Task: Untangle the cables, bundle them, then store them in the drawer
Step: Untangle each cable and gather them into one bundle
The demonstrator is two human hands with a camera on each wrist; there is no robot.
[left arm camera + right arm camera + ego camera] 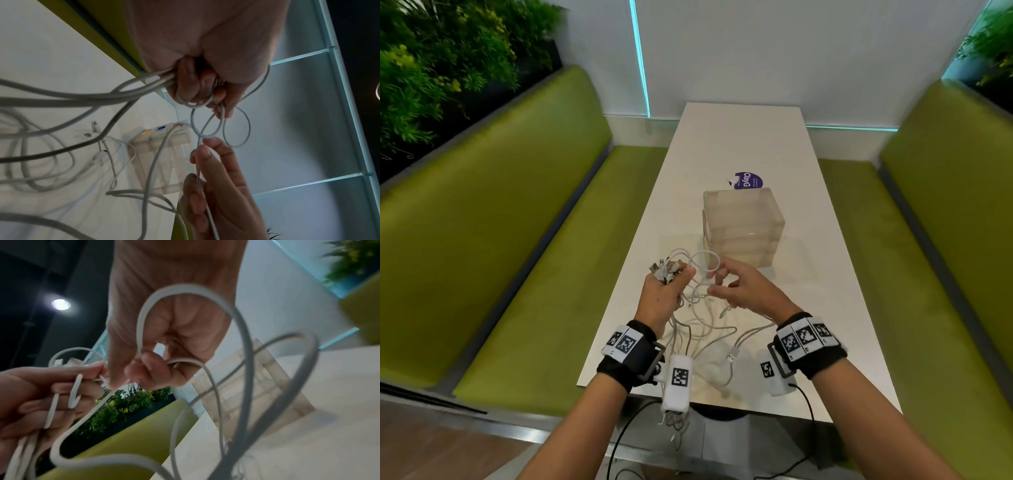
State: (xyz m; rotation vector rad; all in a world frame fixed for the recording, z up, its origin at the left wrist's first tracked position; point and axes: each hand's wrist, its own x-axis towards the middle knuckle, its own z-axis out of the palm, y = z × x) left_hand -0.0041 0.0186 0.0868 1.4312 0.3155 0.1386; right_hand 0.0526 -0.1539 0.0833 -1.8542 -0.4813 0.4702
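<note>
White table (739,144), tangled cables (698,325), ends hidden in left hand (664,294)

Where the thin white charging cables (698,329) pass inside the left hand's grip (662,298), curled fingers hide how they cross. Their lower ends drop past the near edge of the white surface (743,144), behind the wrist cameras. The translucent plastic drawer box (743,226) shows only blurred contents. The purple round sticker (748,180) is half hidden behind it.
</note>
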